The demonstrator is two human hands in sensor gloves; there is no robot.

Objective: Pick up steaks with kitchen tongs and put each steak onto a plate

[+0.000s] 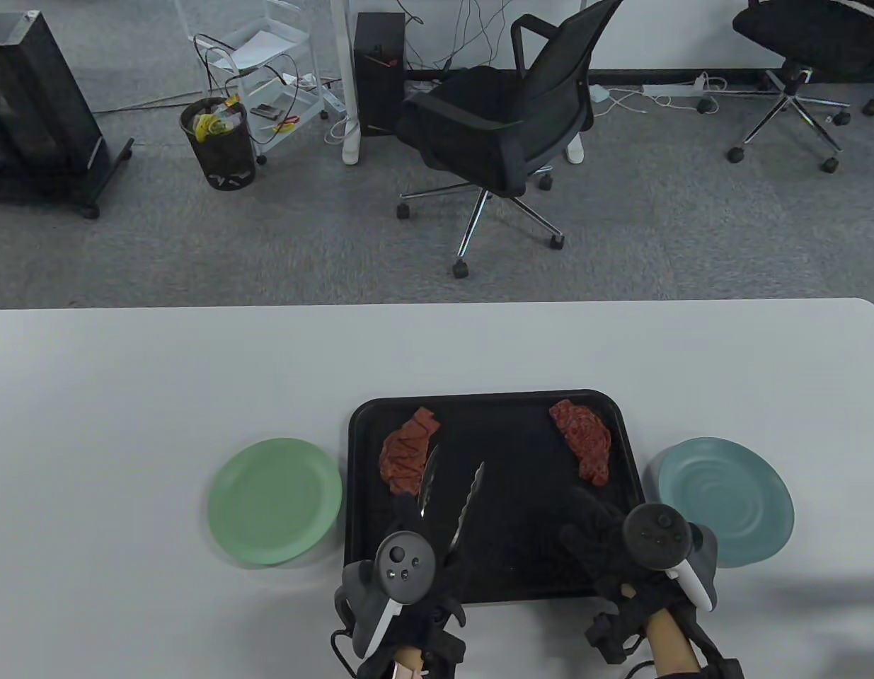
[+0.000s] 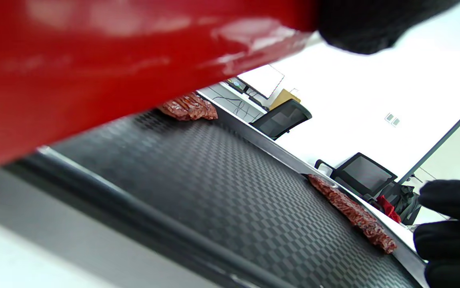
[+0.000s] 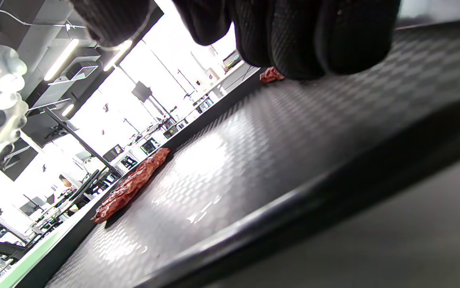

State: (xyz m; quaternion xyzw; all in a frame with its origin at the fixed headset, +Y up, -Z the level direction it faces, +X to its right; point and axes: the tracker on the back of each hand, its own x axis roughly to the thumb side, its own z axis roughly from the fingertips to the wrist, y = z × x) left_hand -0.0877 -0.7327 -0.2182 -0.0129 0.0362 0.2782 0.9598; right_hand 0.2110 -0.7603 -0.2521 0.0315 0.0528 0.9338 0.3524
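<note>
Two raw red steaks lie in a black tray [image 1: 366, 438]: the left steak [image 1: 406, 453] by its left wall, the right steak [image 1: 585, 438] at its far right. My left hand [image 1: 417, 527] grips metal tongs [image 1: 452, 495] by their red handles [image 2: 94, 72]. The tong tips stand spread apart just right of the left steak, one tip at its edge. My right hand [image 1: 591, 525] rests with its fingers [image 3: 294, 36] on the tray floor near the front right corner, holding nothing. A green plate [image 1: 274, 501] sits left of the tray, a blue plate [image 1: 727, 498] right of it.
The white table [image 1: 125, 396] stretches away on the left and behind the tray. Past its far edge stand a black office chair [image 1: 507, 120] and a waste bin [image 1: 219, 141] on grey carpet.
</note>
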